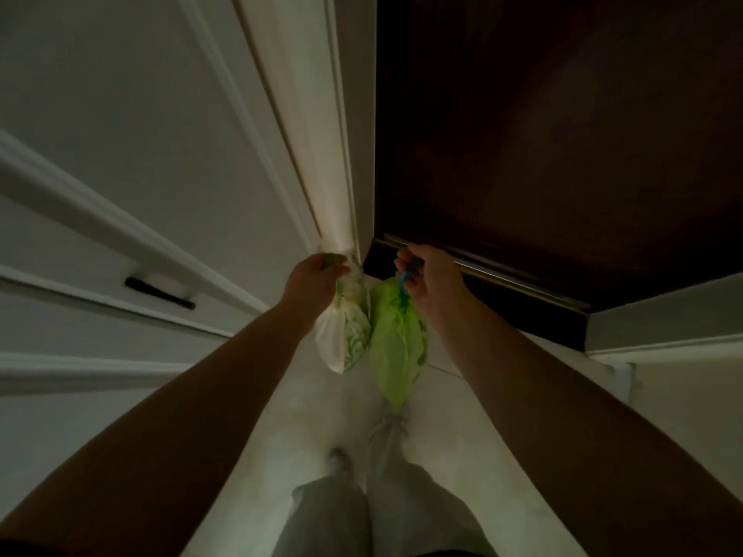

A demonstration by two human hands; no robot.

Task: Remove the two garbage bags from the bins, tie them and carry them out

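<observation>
The left hand (317,277) clenches the knotted neck of the white printed garbage bag (339,343). The right hand (430,279) pinches the green garbage bag (396,347) by its blue tie (404,281). Both bags hang off the floor (305,396), held toward the dark door (563,134) at twelve o'clock, likely for carrying out.

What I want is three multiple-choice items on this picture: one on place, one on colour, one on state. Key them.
1. The green bag hangs from: A the left hand; B the right hand; C a wall hook.
2. The door above the right hand is: A white; B blue; C dark brown.
3. The left hand is: A gripping the white bag; B open; C flat on the door.
Key: B, its blue drawstring runs into that hand; C, the panel is dark wood; A, fingers curl round the bag's neck.
</observation>
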